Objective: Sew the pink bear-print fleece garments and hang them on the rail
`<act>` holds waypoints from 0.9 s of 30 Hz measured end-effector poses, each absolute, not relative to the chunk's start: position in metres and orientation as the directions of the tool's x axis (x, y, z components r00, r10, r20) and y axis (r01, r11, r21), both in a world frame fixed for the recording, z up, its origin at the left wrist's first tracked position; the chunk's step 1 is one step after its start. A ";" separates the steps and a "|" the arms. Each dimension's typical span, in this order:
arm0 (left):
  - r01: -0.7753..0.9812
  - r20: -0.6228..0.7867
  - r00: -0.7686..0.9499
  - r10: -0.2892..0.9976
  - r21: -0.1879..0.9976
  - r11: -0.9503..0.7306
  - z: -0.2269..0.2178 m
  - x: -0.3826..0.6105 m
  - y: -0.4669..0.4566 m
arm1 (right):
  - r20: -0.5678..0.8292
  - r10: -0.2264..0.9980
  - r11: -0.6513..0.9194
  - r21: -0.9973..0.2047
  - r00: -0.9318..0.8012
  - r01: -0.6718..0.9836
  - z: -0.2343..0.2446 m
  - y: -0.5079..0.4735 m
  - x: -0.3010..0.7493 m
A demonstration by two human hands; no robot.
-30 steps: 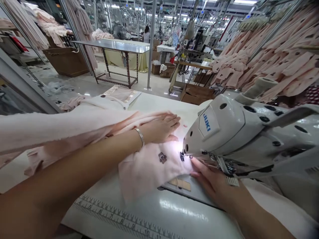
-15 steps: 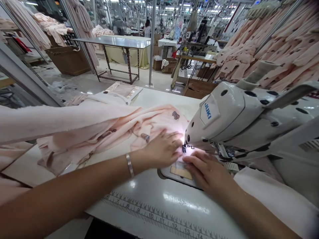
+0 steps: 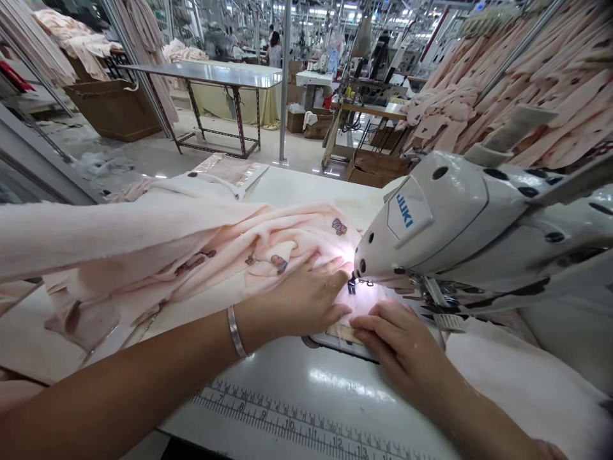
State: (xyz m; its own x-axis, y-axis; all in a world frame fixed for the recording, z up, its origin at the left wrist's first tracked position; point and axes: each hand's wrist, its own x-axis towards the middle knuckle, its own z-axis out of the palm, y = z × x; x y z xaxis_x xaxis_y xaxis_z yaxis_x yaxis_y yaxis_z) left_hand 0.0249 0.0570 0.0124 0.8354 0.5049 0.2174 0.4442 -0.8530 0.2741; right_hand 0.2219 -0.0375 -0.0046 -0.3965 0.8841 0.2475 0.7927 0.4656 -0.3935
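A pale pink fabric (image 3: 225, 246) with small printed figures lies in folds across the sewing table and runs under the presser foot (image 3: 352, 285) of a white sewing machine (image 3: 440, 217). My left hand (image 3: 309, 297), with a silver bracelet at the wrist, rests flat on the fabric just left of the foot, fingers spread. Close to the foot on the right, my right hand (image 3: 395, 332) has thumb and fingers pinched on the fabric's near edge. A bright lamp lights the spot around the needle; the needle itself cannot be made out.
A printed ruler scale (image 3: 287, 421) runs along the table's front edge. White fabric (image 3: 517, 377) lies right of my right hand. Beyond stand a metal table (image 3: 215, 73), a brown carton (image 3: 115, 108) and racks of hanging pink garments (image 3: 536, 89). A person (image 3: 274, 51) is far back.
The view has shifted slightly. More of the fabric's near edge shows between my hands, and my right hand sits a little further from the foot. Both hands stay at the fabric.
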 end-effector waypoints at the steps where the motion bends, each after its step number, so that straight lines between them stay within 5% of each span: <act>1: 0.435 0.241 0.839 0.488 0.241 -0.867 0.012 0.025 0.057 | 0.246 0.887 0.461 -0.404 -0.392 0.790 -0.005 -0.038 0.221; 6: 0.191 0.329 0.917 0.227 0.137 -0.972 0.003 0.025 0.059 | 0.247 0.909 0.416 -0.484 -0.336 0.770 -0.004 -0.037 0.224; 15: 0.219 0.309 0.911 0.274 0.201 -0.955 0.004 0.023 0.058 | 0.320 0.947 0.186 -0.610 0.025 0.770 -0.011 -0.022 0.243; 19: 0.238 0.319 0.895 0.313 0.254 -0.938 0.003 0.023 0.057 | 0.329 0.942 0.244 -0.518 -0.073 0.820 -0.008 -0.032 0.242; 24: 0.261 0.330 0.863 0.381 0.356 -0.897 0.000 0.031 0.071 | 0.306 0.922 0.311 -0.227 -0.236 0.923 -0.014 -0.027 0.248; 27: 0.305 0.314 0.851 0.420 0.355 -0.884 0.001 0.037 0.082 | 0.279 0.940 0.258 -0.206 -0.196 0.944 -0.021 -0.021 0.251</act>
State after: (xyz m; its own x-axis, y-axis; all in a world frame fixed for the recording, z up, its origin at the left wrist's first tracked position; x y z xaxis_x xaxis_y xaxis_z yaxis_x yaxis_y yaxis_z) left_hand 0.0367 0.0819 0.0014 0.8514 0.4204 0.3138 0.3053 -0.8835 0.3552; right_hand 0.2511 -0.0213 -0.0210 -0.1965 0.9401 0.2787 0.9437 0.2584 -0.2064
